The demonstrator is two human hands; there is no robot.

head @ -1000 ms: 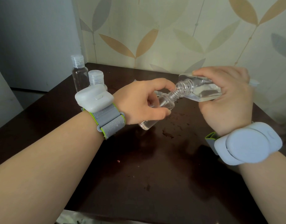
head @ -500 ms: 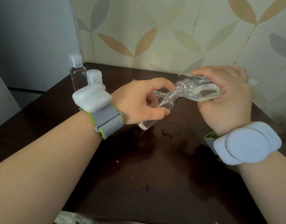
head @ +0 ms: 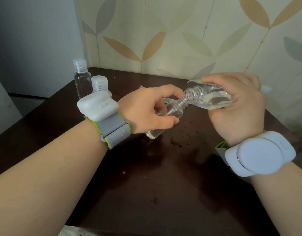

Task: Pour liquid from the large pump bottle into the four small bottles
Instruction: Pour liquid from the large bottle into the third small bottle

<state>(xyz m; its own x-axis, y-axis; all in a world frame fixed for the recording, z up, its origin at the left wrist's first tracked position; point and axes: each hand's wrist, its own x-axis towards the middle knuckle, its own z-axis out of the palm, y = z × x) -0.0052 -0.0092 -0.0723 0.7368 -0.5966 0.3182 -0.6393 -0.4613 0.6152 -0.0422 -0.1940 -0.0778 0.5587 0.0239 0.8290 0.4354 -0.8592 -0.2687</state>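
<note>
My right hand (head: 237, 106) grips the large clear bottle (head: 210, 97), tipped nearly flat with its threaded open neck pointing left and clear liquid pooled along its lower side. My left hand (head: 146, 109) holds a small clear bottle (head: 165, 118) tilted above the table, its open mouth touching the large bottle's neck. Liquid sits in the small bottle's lower end. Two more small capped bottles stand at the back left: a tall one (head: 81, 77) and another (head: 100, 84) partly hidden behind my left wrist device.
The dark brown table (head: 155, 176) carries wet drops and smears below the bottles. A wallpapered wall runs behind the far edge. A white object (head: 265, 88) peeks out behind my right hand. Both wrists wear bulky strapped devices.
Both hands and both bottles stay almost where they were, mouths still together. The view has shifted only slightly.
</note>
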